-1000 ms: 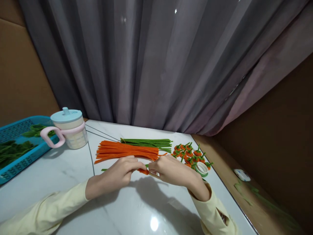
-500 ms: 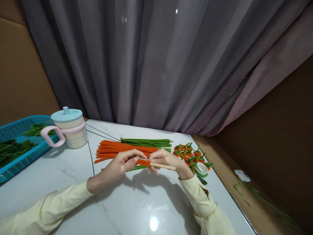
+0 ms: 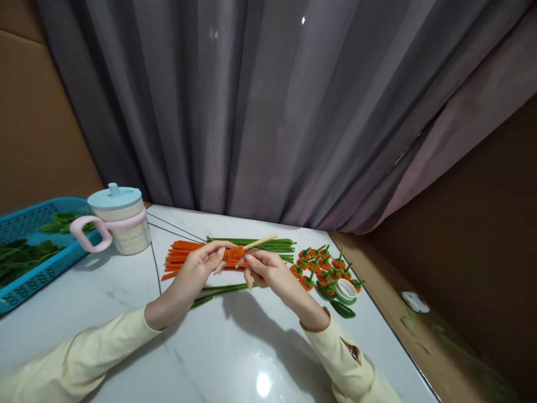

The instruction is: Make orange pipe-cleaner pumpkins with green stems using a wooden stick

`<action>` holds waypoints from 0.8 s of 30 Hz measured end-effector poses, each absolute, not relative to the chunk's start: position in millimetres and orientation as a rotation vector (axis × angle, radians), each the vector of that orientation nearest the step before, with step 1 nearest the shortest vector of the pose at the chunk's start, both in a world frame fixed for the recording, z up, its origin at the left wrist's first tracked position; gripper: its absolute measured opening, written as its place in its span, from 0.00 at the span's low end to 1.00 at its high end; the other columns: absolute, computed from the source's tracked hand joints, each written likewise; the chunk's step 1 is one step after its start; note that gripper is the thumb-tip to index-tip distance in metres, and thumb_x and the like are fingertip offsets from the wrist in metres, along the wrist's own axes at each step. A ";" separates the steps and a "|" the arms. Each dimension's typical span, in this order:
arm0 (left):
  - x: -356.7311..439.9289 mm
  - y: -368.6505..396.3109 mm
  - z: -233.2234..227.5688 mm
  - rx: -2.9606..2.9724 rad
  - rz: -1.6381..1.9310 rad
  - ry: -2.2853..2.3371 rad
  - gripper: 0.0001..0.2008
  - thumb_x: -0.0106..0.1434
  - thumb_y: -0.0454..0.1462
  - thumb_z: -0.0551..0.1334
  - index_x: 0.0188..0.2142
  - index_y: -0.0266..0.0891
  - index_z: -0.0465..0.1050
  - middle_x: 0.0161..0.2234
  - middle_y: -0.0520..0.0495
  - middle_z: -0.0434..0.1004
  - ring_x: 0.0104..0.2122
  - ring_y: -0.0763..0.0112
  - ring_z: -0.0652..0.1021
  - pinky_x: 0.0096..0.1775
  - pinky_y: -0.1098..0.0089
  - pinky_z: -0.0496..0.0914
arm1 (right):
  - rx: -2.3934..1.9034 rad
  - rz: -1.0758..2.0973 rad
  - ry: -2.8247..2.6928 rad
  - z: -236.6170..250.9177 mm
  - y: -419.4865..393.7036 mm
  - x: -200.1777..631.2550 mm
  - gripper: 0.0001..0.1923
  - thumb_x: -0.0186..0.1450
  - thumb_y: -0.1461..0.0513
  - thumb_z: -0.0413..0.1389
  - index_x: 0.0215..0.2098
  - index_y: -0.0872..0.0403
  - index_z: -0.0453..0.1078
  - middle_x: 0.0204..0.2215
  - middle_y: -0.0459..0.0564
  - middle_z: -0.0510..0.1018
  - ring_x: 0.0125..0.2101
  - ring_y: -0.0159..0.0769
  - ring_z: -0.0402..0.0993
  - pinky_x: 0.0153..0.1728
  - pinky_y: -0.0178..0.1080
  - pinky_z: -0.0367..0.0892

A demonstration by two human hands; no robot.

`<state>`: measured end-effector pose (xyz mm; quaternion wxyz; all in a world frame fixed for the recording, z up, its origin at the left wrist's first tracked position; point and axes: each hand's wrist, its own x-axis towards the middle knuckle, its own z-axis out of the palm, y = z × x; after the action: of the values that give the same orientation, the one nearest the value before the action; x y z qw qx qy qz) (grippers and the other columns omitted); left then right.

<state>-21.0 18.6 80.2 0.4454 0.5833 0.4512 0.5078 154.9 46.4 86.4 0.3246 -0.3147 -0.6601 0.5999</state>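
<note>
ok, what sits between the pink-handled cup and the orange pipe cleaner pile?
Head view: only bare marble table between the cup and the orange pipe cleaner pile.

orange stems (image 3: pixel 184 256), green stems (image 3: pixel 268 244), blue basket (image 3: pixel 31 277)

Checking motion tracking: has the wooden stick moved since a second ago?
Yes. The stick has swung up and away, its free end now over the green stems beyond the hands.

Cup (image 3: pixel 118 219) left of stem bundles (image 3: pixel 218 253); tape roll (image 3: pixel 346 290) right.
</note>
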 end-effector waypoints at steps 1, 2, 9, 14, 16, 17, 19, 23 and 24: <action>-21.8 19.2 78.2 1.532 1.279 1.170 0.16 0.64 0.43 0.53 0.41 0.34 0.70 0.18 0.56 0.59 0.21 0.75 0.63 0.26 0.74 0.59 | -0.882 1.506 -1.782 87.1 43.7 153.2 0.13 0.67 0.56 0.45 0.31 0.56 0.63 0.13 0.41 0.67 0.13 0.25 0.48 0.18 0.31 0.47; -22.7 19.7 75.8 1.638 1.304 1.224 0.15 0.64 0.43 0.52 0.41 0.35 0.71 0.19 0.55 0.61 0.21 0.74 0.64 0.25 0.74 0.60 | -0.943 1.431 -1.838 87.8 41.0 152.1 0.13 0.68 0.58 0.44 0.30 0.56 0.62 0.13 0.41 0.68 0.14 0.26 0.50 0.19 0.31 0.50; -29.7 23.4 55.9 2.647 1.442 1.258 0.18 0.60 0.24 0.47 0.44 0.31 0.70 0.36 0.41 0.76 0.36 0.64 0.76 0.39 0.67 0.68 | -1.278 0.752 -2.333 97.4 24.5 153.5 0.11 0.64 0.71 0.44 0.25 0.55 0.59 0.21 0.47 0.72 0.23 0.31 0.66 0.27 0.32 0.54; -29.7 17.4 61.5 2.943 1.074 1.444 0.20 0.51 0.21 0.47 0.37 0.31 0.72 0.28 0.42 0.73 0.29 0.61 0.74 0.30 0.65 0.68 | -1.414 0.159 -2.762 107.6 19.9 157.6 0.14 0.53 0.75 0.47 0.35 0.57 0.67 0.25 0.51 0.75 0.23 0.35 0.67 0.22 0.35 0.45; -29.3 13.3 67.6 2.979 0.893 1.433 0.21 0.49 0.21 0.47 0.35 0.33 0.73 0.25 0.43 0.71 0.27 0.61 0.73 0.28 0.65 0.66 | -1.340 0.000 -2.854 111.2 20.2 161.0 0.16 0.52 0.75 0.47 0.36 0.57 0.68 0.25 0.51 0.75 0.23 0.35 0.68 0.22 0.37 0.43; -29.4 11.7 70.6 2.977 0.821 1.405 0.21 0.48 0.21 0.47 0.36 0.33 0.73 0.25 0.44 0.71 0.27 0.61 0.72 0.28 0.66 0.65 | -1.303 -0.055 -2.881 112.8 20.7 163.1 0.16 0.52 0.75 0.47 0.35 0.57 0.68 0.25 0.51 0.75 0.23 0.35 0.67 0.22 0.37 0.42; -30.3 10.2 76.1 2.925 0.742 1.316 0.22 0.48 0.21 0.47 0.37 0.34 0.73 0.26 0.44 0.71 0.27 0.62 0.72 0.28 0.67 0.64 | -1.238 -0.109 -2.913 115.5 22.3 167.8 0.16 0.52 0.76 0.46 0.33 0.57 0.68 0.24 0.50 0.75 0.22 0.33 0.66 0.22 0.38 0.40; -35.1 13.6 87.3 2.592 0.727 1.120 0.17 0.56 0.25 0.47 0.34 0.35 0.73 0.27 0.46 0.73 0.27 0.68 0.71 0.29 0.70 0.61 | -1.081 0.057 -2.899 118.8 29.1 177.4 0.12 0.55 0.75 0.47 0.29 0.56 0.68 0.22 0.47 0.72 0.20 0.29 0.60 0.22 0.35 0.42; -36.5 15.0 90.5 2.473 0.723 1.083 0.14 0.60 0.28 0.48 0.33 0.36 0.72 0.27 0.47 0.73 0.26 0.69 0.70 0.30 0.71 0.61 | -1.005 0.183 -2.884 119.3 32.0 179.8 0.11 0.56 0.74 0.48 0.29 0.56 0.67 0.21 0.46 0.72 0.20 0.28 0.59 0.22 0.34 0.44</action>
<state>-36.5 15.0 90.5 0.1726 0.8715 0.3816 0.2549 179.8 32.0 119.3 0.0411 -0.3282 -0.9418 0.0596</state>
